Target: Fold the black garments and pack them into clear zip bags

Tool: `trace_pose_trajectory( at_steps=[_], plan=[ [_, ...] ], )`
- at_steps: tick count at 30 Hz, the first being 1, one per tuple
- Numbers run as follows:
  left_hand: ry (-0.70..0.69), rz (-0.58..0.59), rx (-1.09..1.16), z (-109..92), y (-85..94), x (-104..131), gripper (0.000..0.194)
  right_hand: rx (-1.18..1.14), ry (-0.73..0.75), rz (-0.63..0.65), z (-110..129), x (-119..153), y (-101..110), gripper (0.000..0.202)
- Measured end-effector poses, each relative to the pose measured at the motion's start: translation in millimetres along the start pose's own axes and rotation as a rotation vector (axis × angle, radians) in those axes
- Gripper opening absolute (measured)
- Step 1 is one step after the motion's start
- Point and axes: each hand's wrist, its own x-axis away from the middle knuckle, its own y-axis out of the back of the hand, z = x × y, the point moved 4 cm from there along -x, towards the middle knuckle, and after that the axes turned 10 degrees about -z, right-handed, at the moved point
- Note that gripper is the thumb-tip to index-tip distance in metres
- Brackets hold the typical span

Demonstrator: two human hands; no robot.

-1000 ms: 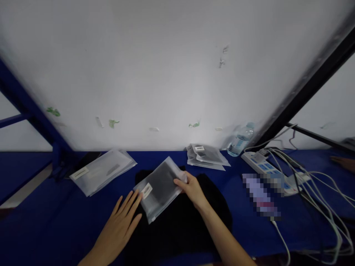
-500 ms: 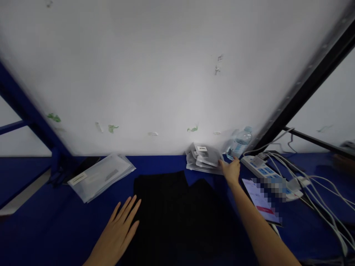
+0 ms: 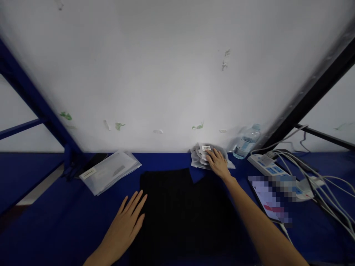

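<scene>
A black garment (image 3: 172,214) lies flat on the blue table (image 3: 63,214) in front of me. At its left edge my left hand (image 3: 124,221) rests flat, fingers stretched out and thumb touching the cloth. My right hand (image 3: 219,163) reaches past the garment to a small pile of frosted plastic zip bags (image 3: 198,157) by the wall. Its fingers lie spread over the top bag, beside a white barcode label (image 3: 206,147). The hand covers part of the pile, and what the bags contain cannot be made out.
More frosted zip bags (image 3: 111,171) lie at the back left. At the right stand a water bottle (image 3: 246,142), a power strip (image 3: 270,168) with tangled white cables (image 3: 330,195) and a phone (image 3: 267,199). A white wall (image 3: 155,74) closes off the back.
My right hand has moved left from the pile's right edge onto its top, fingers now spread over the bags. My left hand stays at the garment's edge. The whole view has shifted slightly.
</scene>
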Motion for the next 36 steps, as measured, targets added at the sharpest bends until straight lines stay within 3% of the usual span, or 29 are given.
trace_pose_trajectory(
  at_steps=[2, 5, 8, 10, 13, 16, 20, 23, 29, 34, 36],
  plan=[
    [0.011, 0.017, 0.032, 1, 0.3, 1, 0.058, -0.009, 0.039, -0.043, 9, 2, 13, 0.044],
    [0.054, -0.024, 0.097, 12, 1.2, -10, 0.054, -0.146, 0.202, -0.087, 41, 17, 29, 0.042],
    [0.120, -0.151, 0.172, 33, 2.3, -45, 0.045, -0.342, 0.313, 0.102, 77, 42, 21, 0.032],
    [0.148, -0.218, 0.217, 48, 0.7, -76, 0.043, -0.384, 0.284, 0.189, 90, 54, 10, 0.030],
    [0.130, -0.224, 0.256, 62, -5.6, -115, 0.037, -0.391, 0.203, 0.207, 94, 60, -3, 0.024],
    [0.097, -0.228, 0.303, 62, -6.6, -128, 0.027, -0.423, 0.166, 0.194, 93, 60, 1, 0.014],
    [0.112, -0.311, 0.335, 52, 5.9, -108, 0.024, -0.498, 0.176, 0.186, 94, 71, 24, 0.015],
    [0.031, -0.351, 0.337, 38, 15.4, -81, 0.019, -0.530, 0.207, 0.209, 93, 91, 40, 0.020],
    [-0.124, -0.135, 0.288, 17, 11.7, -39, 0.017, -0.453, 0.381, 0.282, 80, 128, 49, 0.036],
    [-0.123, -0.165, 0.225, 8, 25.6, -37, 0.030, -0.287, 0.053, 0.086, 39, 101, 54, 0.022],
    [-0.141, -0.116, 0.209, 3, 26.8, -40, 0.041, -0.255, -0.032, 0.074, 25, 87, 51, 0.022]
  ],
)
